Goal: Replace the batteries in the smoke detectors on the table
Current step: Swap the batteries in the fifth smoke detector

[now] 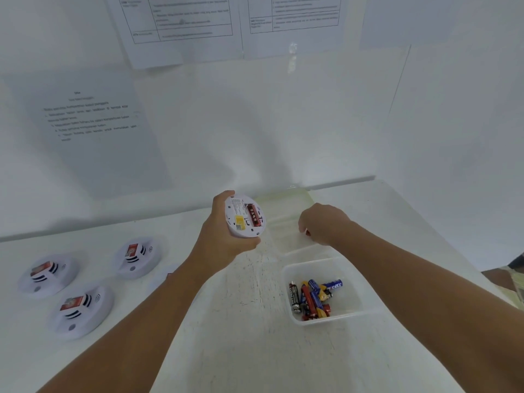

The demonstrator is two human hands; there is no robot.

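White counter [243, 321] carries three closed smoke detectors [82, 307] at left and a tub of batteries [314, 299] at right, old and new kept apart, I judge. My left hand [224, 236] grips an upturned detector [245, 215], exposing its red battery [252, 214]; my right hand [323, 222], fingers curled, reaches into the far clear tray [286, 211], contents hidden.

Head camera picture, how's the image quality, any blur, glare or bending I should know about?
Head view: soft, even lighting with faint shadows; wide-angle bending curves the table edge and forearms; wall papers too blurred to read; glare washes out the clear tray near the right hand; the battery in the held detector stays fairly sharp.
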